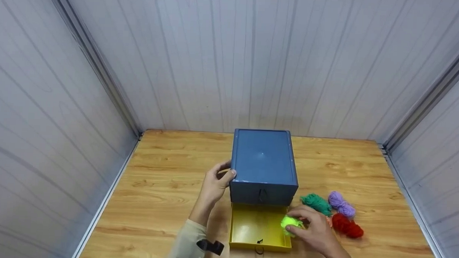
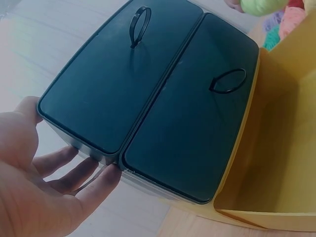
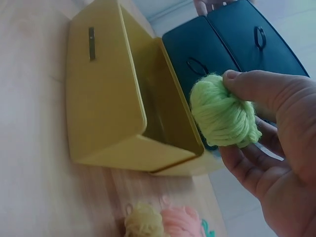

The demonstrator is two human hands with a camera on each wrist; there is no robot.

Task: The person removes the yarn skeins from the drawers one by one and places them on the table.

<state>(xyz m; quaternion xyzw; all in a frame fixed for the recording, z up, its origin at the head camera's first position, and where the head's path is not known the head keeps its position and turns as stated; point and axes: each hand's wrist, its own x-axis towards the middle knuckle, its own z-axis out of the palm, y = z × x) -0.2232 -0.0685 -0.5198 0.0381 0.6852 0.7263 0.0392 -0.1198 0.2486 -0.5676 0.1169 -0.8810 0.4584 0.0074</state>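
A blue drawer cabinet [image 1: 263, 157] stands on the table with its bottom yellow drawer [image 1: 249, 220] pulled out. My left hand [image 1: 213, 183] holds the cabinet's left side, thumb at the top front corner and fingers along the side. In my right hand [image 1: 317, 230] is a neon green yarn ball [image 3: 219, 113], pinched between thumb and fingers over the drawer's right side. Two dark upper drawers [image 2: 187, 108] with black loop handles are closed. No yarn shows in the visible part of the yellow drawer.
Right of the cabinet lie more yarn balls: green [image 1: 316, 204], purple [image 1: 341, 204] and red [image 1: 347, 225]. Pink yarn [image 3: 181, 221] and beige yarn [image 3: 143, 219] sit near the drawer, mostly hidden by my right hand in the head view. Pale panel walls [image 1: 224, 60] enclose the wooden table [image 1: 166, 180].
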